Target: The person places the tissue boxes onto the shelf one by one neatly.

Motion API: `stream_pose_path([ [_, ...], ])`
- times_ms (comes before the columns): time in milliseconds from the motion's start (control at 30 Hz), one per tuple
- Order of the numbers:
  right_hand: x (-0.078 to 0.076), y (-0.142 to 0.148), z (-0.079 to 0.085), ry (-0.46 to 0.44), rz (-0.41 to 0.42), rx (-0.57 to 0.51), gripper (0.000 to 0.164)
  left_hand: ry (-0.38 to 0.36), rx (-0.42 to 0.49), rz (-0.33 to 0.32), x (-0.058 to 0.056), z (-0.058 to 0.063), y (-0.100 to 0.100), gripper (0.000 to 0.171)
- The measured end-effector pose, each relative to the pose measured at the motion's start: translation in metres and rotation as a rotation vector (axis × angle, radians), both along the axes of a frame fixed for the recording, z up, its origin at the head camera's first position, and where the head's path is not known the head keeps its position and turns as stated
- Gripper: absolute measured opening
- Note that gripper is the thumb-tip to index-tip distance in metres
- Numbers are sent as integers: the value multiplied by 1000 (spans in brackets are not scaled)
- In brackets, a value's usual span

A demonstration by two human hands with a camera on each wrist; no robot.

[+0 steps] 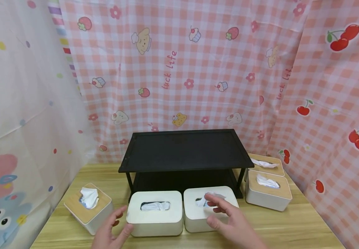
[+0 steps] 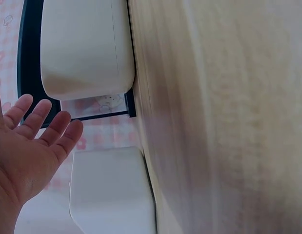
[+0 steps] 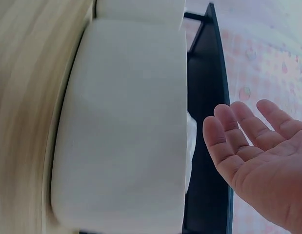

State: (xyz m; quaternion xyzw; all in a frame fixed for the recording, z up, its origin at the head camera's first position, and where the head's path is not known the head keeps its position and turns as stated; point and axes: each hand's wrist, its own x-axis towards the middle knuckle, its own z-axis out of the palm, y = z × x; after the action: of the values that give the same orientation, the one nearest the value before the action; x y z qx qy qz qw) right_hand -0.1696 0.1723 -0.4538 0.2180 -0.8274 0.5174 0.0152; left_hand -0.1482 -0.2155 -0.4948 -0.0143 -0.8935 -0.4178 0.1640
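Two white tissue boxes stand side by side at the front of the table, the left tissue box (image 1: pixel 155 221) and the right tissue box (image 1: pixel 198 221), each with tissue showing in its oval slot. My left hand (image 1: pixel 112 230) is at the left box's left end, fingers loosely bent with nothing in them; the left wrist view shows its fingers spread. Over the right box's front hovers my right hand (image 1: pixel 229 221), partly hiding its top. In the right wrist view that hand's fingers (image 3: pixel 220 141) are apart from the box wall, holding nothing.
A black two-tier rack (image 1: pixel 185 150) stands behind the boxes. A wood-topped tissue box (image 1: pixel 96 216) sits angled at the left. At the right are two more, a nearer wood-topped box (image 1: pixel 266 197) and one behind it (image 1: pixel 276 167). Patterned curtains (image 1: pixel 179 69) surround the wooden table (image 1: pixel 291 231).
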Motion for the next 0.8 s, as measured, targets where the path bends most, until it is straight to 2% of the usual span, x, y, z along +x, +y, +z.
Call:
stream_pose_path([
  [133, 0, -14, -5, 82, 83, -26, 55, -10, -8, 1, -1, 0, 2, 49],
  [233, 0, -25, -8, 84, 151, -41, 56, -27, -6, -3, -1, 0, 2, 50],
  [500, 3, -50, -11, -153, 233, -51, 66, -65, 14, 0, -1, 0, 4, 52],
  [633, 4, -58, -12, -208, 251, -72, 71, -71, 18, 0, -1, 0, 4, 52],
  [800, 8, -67, -13, -273, 233, -67, 78, -79, 13, 5, -2, 0, 3, 53],
])
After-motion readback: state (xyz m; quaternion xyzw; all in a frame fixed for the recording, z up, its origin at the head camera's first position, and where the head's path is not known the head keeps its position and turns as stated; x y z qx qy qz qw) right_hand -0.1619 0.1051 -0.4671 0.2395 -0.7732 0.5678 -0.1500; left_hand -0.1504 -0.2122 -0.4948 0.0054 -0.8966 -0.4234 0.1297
